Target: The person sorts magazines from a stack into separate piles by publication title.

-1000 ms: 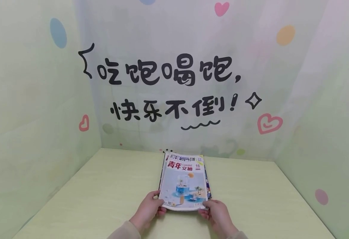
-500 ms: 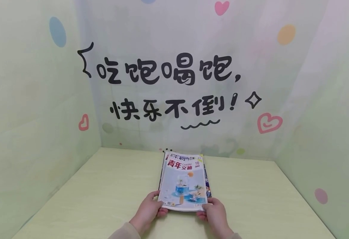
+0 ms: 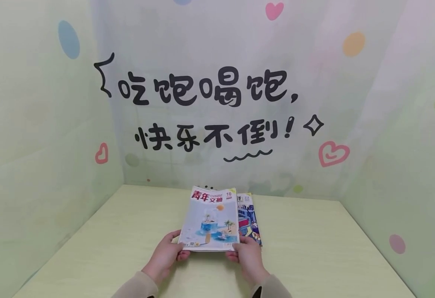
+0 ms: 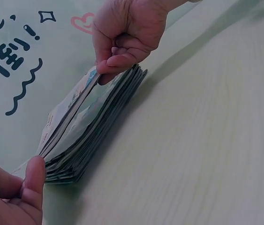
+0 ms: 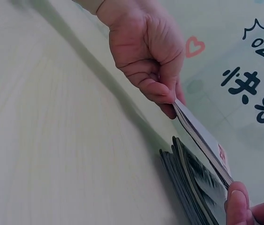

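Observation:
A magazine (image 3: 210, 213) with a pale blue cover of a popsicle and palm trees is held up by both hands at its near corners. My left hand (image 3: 166, 253) pinches the left corner, thumb on top and fingers beneath. My right hand (image 3: 249, 254) pinches the right corner in the same way. Below and to the right lies a stack of magazines (image 3: 249, 221), its top one with a dark blue and red cover, partly hidden. In the left wrist view, a gap separates the held magazine (image 4: 71, 110) from the stack (image 4: 101, 133).
The stack rests on a pale green-yellow table (image 3: 306, 248) near its far edge. A back wall (image 3: 187, 169) with black lettering and hearts rises behind, and side walls (image 3: 46, 165) enclose the table left and right.
Both hands have moved left and a little away from me with the pale blue magazine. It has come off the stack's top, uncovering the dark blue and red cover beneath.

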The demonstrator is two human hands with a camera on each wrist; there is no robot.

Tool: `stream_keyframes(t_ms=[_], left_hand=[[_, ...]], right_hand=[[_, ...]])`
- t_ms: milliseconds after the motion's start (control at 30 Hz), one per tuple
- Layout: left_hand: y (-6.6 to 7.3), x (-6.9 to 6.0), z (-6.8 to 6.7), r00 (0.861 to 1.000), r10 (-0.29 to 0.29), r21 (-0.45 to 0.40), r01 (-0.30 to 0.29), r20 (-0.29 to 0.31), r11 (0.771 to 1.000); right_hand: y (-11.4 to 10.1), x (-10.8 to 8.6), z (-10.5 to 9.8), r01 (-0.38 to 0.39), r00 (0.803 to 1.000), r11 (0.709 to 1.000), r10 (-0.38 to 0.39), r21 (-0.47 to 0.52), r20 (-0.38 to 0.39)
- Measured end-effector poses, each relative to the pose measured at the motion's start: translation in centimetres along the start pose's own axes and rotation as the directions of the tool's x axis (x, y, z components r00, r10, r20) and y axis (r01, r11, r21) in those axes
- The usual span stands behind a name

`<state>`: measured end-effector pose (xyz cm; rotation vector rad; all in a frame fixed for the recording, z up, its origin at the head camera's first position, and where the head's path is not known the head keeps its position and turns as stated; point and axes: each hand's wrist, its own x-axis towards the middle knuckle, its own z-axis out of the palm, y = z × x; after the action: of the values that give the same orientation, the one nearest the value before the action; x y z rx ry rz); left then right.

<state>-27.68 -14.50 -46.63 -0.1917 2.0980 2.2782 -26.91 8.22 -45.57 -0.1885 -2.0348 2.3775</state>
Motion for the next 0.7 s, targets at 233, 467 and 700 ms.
stream_keyframes(t_ms=[233, 467, 700], left_hand=[[0.9, 1.5, -3.6, 0.999, -0.018, -0.022, 0.018, -0.033, 1.0], [1.5, 2.7, -7.2, 0.998, -0.035, -0.012, 0.034, -0.052, 0.999], [1.9, 3.5, -10.4, 0.997, -0.058, 0.009, 0.059, -0.059, 0.998]], right_hand=[[-0.5, 1.2, 3.8, -0.021, 0.999, 1.0, 0.021, -0.003, 0.024], [-0.7, 2.2, 7.2, -0.038, 0.996, 0.996, 0.044, -0.082, 0.078], [-1.0, 2.8, 9.7, -0.044, 0.988, 0.979, 0.073, -0.199, 0.138]])
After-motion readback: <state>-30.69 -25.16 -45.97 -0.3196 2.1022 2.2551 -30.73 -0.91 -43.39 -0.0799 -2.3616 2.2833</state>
